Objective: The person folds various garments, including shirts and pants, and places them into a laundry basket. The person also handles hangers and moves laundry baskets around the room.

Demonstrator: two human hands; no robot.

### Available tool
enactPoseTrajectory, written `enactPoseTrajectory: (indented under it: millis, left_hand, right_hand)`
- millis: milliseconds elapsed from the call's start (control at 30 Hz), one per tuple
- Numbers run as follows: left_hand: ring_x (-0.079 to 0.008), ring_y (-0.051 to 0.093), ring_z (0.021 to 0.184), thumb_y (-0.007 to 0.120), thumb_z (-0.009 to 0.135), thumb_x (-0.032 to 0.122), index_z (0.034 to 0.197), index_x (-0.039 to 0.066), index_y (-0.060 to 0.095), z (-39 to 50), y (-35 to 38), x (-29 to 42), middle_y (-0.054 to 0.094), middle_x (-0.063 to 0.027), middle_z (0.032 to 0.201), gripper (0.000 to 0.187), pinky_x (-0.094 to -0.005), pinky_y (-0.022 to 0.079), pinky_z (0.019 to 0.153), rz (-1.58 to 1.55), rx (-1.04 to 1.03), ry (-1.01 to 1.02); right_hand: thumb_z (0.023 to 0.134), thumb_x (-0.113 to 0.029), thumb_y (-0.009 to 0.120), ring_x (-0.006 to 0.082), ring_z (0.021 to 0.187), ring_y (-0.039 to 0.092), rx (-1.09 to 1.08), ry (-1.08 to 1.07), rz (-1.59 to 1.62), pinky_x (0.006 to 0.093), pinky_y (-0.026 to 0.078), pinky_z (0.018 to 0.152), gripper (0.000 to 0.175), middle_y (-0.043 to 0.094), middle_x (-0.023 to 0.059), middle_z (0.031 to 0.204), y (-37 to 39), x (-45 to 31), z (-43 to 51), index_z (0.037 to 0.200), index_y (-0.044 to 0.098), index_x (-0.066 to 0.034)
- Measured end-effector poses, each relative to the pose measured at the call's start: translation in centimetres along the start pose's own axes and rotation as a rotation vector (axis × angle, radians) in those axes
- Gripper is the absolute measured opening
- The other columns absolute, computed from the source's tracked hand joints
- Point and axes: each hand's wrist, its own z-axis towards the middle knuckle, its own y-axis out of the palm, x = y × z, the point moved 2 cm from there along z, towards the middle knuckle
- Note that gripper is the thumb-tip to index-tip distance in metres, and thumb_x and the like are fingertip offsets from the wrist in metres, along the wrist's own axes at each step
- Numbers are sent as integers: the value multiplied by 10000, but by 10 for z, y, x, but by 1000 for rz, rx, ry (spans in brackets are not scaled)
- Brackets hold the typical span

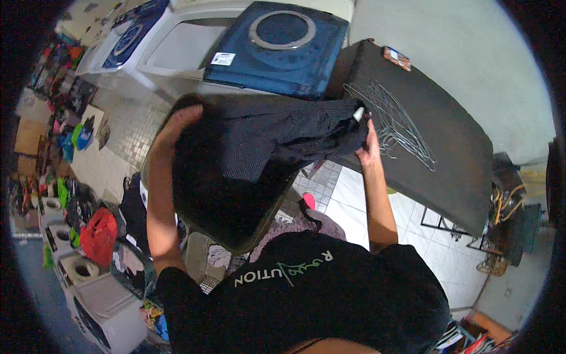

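A dark ribbed garment [283, 128] is stretched between my two hands, with a small white label [358, 113] at its right end. My left hand [188, 116] grips its far left edge, the fingertips partly lost in dark cloth. At the other end my right hand [370, 144] holds the gathered cloth, thumb below and fingers above. The lower left part of the dark mass is too black to tell cloth from what is beneath. Just right of my right hand, several wire hangers [398, 119] lie tangled on a dark cloth-covered table [455, 141].
A blue-topped washing machine [276, 62] stands ahead, with another [126, 46] farther left. A small flat patterned item [397, 58] lies at the table's far edge. On the left are a red plastic bag [99, 236] and white appliances [106, 305]. White tiles [349, 199] cover the floor.
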Motion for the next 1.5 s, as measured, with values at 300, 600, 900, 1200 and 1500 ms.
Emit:
enactPoseTrajectory:
  millis: [300, 600, 900, 1200, 1500]
  left_hand:
    - [-133, 485, 1051, 543, 829, 142, 1239, -31, 427, -37, 79, 109, 516, -79, 1170, 460, -266, 369, 925, 128, -264, 546]
    - [-172, 565, 938, 485, 812, -6, 1018, -27, 568, -37, 62, 70, 606, -117, 966, 223, -312, 426, 860, 836, -554, 771]
    - [-301, 561, 960, 500, 767, 26, 986, 36, 577, -132, 112, 6, 587, -135, 989, 233, -364, 441, 847, 852, -375, 1031]
    - [-391, 360, 1178, 663, 744, 153, 1059, -27, 490, -134, 14, -7, 385, -239, 1247, 401, -394, 318, 954, 654, 1025, 1088]
    - [-410, 561, 657, 486, 881, 395, 785, -16, 505, -123, 76, -96, 552, -247, 699, 423, -467, 422, 593, 724, 81, 510]
  right_hand:
    - [869, -578, 392, 188, 935, 577, -253, 174, -813, 308, 428, 852, 641, 629, 43, 1002, 35, -59, 17, 1166, 543, -30]
    - [925, -293, 447, 104, 820, 573, -861, 211, -834, 224, 468, 698, 334, 611, 63, 963, 223, 51, -70, 1065, 569, -15]
    - [909, -245, 468, 140, 978, 529, -994, 94, -890, 260, 417, 846, 329, 557, 91, 1098, 206, 181, -63, 1157, 511, -33]
    - [905, -233, 472, 152, 1004, 516, -840, 200, -779, 276, 394, 875, 331, 546, 91, 1117, 172, 138, -99, 1172, 496, -39]
    - [901, -221, 476, 164, 1030, 503, -835, 229, -691, 291, 371, 904, 337, 535, 92, 1136, 194, 193, -100, 1188, 481, -45]
